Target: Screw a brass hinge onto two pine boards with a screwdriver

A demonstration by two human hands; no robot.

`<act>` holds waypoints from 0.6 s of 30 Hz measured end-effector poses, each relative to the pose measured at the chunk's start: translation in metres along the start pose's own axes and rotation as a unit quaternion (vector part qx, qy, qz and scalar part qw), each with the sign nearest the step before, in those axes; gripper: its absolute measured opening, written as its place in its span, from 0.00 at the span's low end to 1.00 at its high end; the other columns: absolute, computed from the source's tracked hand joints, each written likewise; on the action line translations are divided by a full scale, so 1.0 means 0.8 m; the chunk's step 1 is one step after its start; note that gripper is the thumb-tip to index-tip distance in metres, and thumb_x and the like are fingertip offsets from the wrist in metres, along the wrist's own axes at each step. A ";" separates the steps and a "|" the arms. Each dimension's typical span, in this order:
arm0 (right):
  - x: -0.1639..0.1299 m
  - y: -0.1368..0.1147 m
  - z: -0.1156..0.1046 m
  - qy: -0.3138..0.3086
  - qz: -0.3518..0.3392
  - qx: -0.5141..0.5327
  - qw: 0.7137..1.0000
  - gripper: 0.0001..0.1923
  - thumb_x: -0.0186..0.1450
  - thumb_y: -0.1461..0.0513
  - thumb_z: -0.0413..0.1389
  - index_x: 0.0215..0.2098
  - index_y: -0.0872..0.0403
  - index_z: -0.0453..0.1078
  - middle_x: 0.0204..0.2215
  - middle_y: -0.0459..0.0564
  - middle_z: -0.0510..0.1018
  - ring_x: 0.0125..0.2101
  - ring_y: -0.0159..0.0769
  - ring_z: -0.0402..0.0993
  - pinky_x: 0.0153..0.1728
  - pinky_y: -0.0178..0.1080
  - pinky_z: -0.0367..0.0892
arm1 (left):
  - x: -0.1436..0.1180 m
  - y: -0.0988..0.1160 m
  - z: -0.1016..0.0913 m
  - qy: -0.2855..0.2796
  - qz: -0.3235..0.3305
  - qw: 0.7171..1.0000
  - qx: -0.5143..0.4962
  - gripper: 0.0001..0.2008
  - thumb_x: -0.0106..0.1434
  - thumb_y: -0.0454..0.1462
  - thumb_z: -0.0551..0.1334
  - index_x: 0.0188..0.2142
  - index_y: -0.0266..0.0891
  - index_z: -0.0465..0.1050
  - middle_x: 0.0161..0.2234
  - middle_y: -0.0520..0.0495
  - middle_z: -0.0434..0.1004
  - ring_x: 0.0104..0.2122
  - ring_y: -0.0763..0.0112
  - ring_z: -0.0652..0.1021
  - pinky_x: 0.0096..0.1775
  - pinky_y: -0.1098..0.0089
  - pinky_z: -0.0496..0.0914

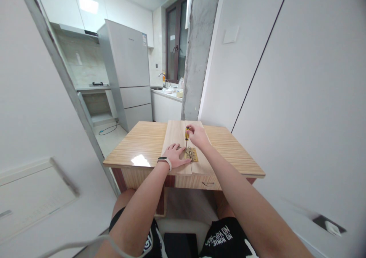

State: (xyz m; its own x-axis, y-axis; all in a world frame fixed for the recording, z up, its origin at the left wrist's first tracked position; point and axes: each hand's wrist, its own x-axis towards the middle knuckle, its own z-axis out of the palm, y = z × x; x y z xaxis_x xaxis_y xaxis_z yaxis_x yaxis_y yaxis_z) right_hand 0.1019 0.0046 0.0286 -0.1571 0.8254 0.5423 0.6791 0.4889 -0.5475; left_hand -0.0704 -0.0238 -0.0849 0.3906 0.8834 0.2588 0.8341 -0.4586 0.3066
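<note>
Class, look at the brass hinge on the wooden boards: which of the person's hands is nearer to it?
Left. The left hand lies flat right beside the brass hinge; the right hand grips the screwdriver handle above it.

Only readable text is on your black shorts (225, 239): white print on the right leg, "NO HOME NO HIP-HOP", seen upside down. Fridge (128, 71) has a small brand mark and a sticker near the top, both too small to read.
</note>
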 end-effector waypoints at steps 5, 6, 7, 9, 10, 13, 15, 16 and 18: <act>-0.005 -0.008 0.005 0.038 0.011 -0.048 0.998 0.10 0.66 0.63 0.57 0.45 0.53 0.75 0.35 0.51 0.81 0.36 0.38 0.77 0.43 0.39 0.68 | 0.000 0.001 -0.001 -0.002 0.001 1.000 -0.003 0.44 0.57 0.70 0.56 0.65 0.53 0.63 0.68 0.43 0.59 0.67 0.43 0.57 0.65 0.47 0.52; -0.006 -0.008 0.006 0.043 0.009 -0.045 0.998 0.10 0.66 0.63 0.57 0.46 0.53 0.75 0.35 0.51 0.81 0.36 0.38 0.77 0.43 0.39 0.68 | 0.000 0.002 -0.001 -0.002 0.001 1.000 -0.002 0.44 0.57 0.70 0.55 0.65 0.53 0.63 0.68 0.43 0.59 0.67 0.43 0.57 0.65 0.47 0.52; -0.006 -0.006 0.006 0.045 0.003 -0.036 0.998 0.11 0.66 0.63 0.56 0.47 0.53 0.75 0.35 0.51 0.81 0.36 0.38 0.77 0.42 0.38 0.68 | 0.001 0.002 0.000 -0.002 0.001 1.000 -0.001 0.44 0.57 0.70 0.55 0.65 0.53 0.63 0.68 0.43 0.59 0.67 0.43 0.57 0.65 0.46 0.52; -0.006 -0.001 0.006 0.033 -0.017 -0.011 0.999 0.13 0.67 0.63 0.56 0.49 0.52 0.75 0.35 0.49 0.81 0.35 0.36 0.76 0.42 0.38 0.68 | 0.001 0.001 0.000 -0.002 -0.001 1.000 0.003 0.43 0.57 0.69 0.55 0.65 0.53 0.63 0.67 0.43 0.59 0.67 0.43 0.57 0.65 0.46 0.52; -0.005 0.002 0.005 0.021 -0.027 0.003 0.999 0.14 0.67 0.63 0.55 0.50 0.51 0.75 0.36 0.49 0.81 0.35 0.35 0.76 0.42 0.37 0.69 | 0.001 0.001 0.000 -0.002 -0.002 1.000 0.005 0.43 0.57 0.70 0.55 0.65 0.53 0.63 0.67 0.43 0.59 0.67 0.43 0.57 0.65 0.46 0.52; -0.001 0.012 0.000 -0.030 -0.030 0.042 0.998 0.15 0.68 0.64 0.55 0.52 0.51 0.77 0.38 0.48 0.82 0.32 0.32 0.77 0.42 0.36 0.70 | 0.001 0.000 0.001 -0.001 -0.001 1.000 0.009 0.44 0.57 0.70 0.55 0.66 0.53 0.63 0.67 0.43 0.59 0.67 0.44 0.58 0.65 0.47 0.53; 0.002 0.016 -0.005 -0.070 -0.023 0.074 0.995 0.16 0.69 0.65 0.53 0.53 0.51 0.76 0.36 0.47 0.82 0.30 0.30 0.77 0.40 0.36 0.71 | 0.001 0.000 0.001 -0.002 -0.001 1.000 0.008 0.44 0.57 0.70 0.55 0.66 0.53 0.62 0.68 0.42 0.59 0.67 0.44 0.57 0.65 0.47 0.52; 0.003 0.017 -0.006 -0.090 -0.020 0.096 0.991 0.17 0.69 0.65 0.53 0.54 0.52 0.75 0.36 0.47 0.82 0.29 0.30 0.77 0.39 0.35 0.71 | 0.000 0.000 0.000 -0.002 0.000 1.000 0.008 0.44 0.57 0.70 0.55 0.66 0.53 0.62 0.68 0.43 0.59 0.67 0.44 0.57 0.65 0.47 0.52; 0.003 0.018 -0.008 -0.118 -0.019 0.136 0.984 0.16 0.69 0.65 0.53 0.53 0.52 0.74 0.37 0.48 0.82 0.27 0.29 0.78 0.36 0.34 0.72 | 0.000 -0.001 0.000 -0.004 0.001 1.000 0.008 0.44 0.57 0.70 0.55 0.66 0.53 0.63 0.68 0.42 0.58 0.67 0.44 0.57 0.65 0.47 0.52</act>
State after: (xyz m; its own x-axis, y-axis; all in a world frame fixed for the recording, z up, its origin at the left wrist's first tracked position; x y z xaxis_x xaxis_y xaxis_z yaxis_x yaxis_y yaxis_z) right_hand 0.1156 0.0121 0.0263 -0.3618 0.8325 0.4196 0.4587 0.5508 -0.6973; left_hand -0.0707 -0.0237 -0.0852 0.3952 0.8836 0.2510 0.8394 -0.4584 0.2921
